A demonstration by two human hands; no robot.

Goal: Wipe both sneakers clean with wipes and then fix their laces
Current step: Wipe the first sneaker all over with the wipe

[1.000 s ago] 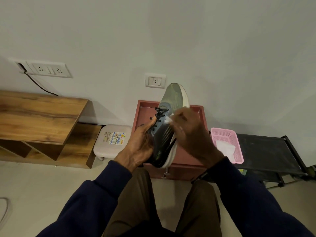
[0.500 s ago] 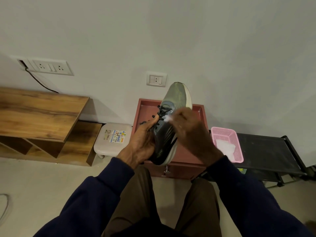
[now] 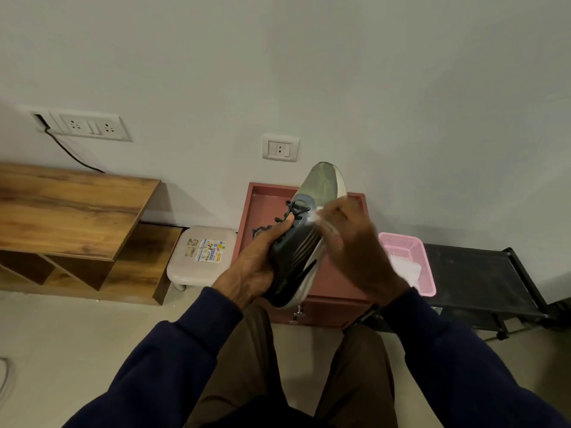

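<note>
A grey-green sneaker (image 3: 321, 186) with black laces (image 3: 293, 211) and a white sole is held up, toe pointing away, over a red-brown box (image 3: 265, 205). My left hand (image 3: 253, 267) grips the sneaker's heel end from the left. My right hand (image 3: 352, 245) presses a white wipe (image 3: 315, 216) against the sneaker's right side near the laces; the hand is blurred. The second sneaker is hidden, apart from a dark shape (image 3: 258, 231) inside the box behind my left hand.
A pink basket (image 3: 414, 251) holding white wipes sits on a black rack (image 3: 482, 273) to the right. A white stool (image 3: 202, 251) and a wooden shelf unit (image 3: 71, 211) stand to the left. The wall is close behind.
My right hand with the wipe has slid slightly along the sneaker's side, and the sneaker has tilted a little. My left hand keeps its grip.
</note>
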